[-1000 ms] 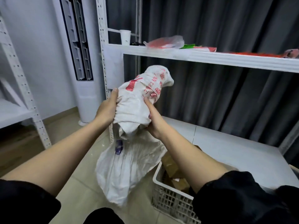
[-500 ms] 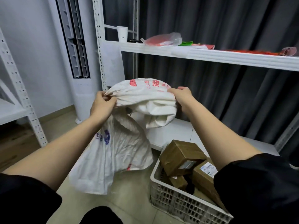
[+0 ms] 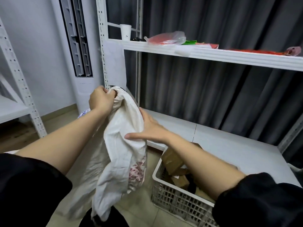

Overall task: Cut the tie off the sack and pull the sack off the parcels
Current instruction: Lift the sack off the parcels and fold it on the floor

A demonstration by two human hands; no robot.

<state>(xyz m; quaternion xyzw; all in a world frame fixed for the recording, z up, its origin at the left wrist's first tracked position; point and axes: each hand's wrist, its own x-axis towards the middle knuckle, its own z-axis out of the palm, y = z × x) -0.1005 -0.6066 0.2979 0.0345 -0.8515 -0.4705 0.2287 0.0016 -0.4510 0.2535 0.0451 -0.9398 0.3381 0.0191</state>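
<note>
Beside the crate: the sack (image 3: pixel 121 145) is hanging limp and crumpled in the air, just left of the white plastic crate (image 3: pixel 177 192) standing on the floor.
Left hand: the left hand (image 3: pixel 100 99) is gripping a bunched top edge of the sack, fingers curled round the cloth, holding it up above and to the left of the crate.
Right hand: the right hand (image 3: pixel 150 130) is lying spread against the side of the sack, fingers straight and thumb pointing left, above the crate's near-left corner.
Parcels: the brown cardboard parcels (image 3: pixel 173 159) are sitting inside the crate, clear of the sack, partly hidden by the right forearm.
Tie: no tie is showing anywhere on the sack; whether a cut piece is lying somewhere cannot be told.
Done, as judged: the sack is looking flat and empty and the parcels are out of it, so both the cutting and the pulling-off are appearing finished.
Left, as judged: only gathering or putting aside the empty sack is seeming to remain.
Behind the crate: a low white shelf (image 3: pixel 221 141) is running along a dark curtain.
</note>
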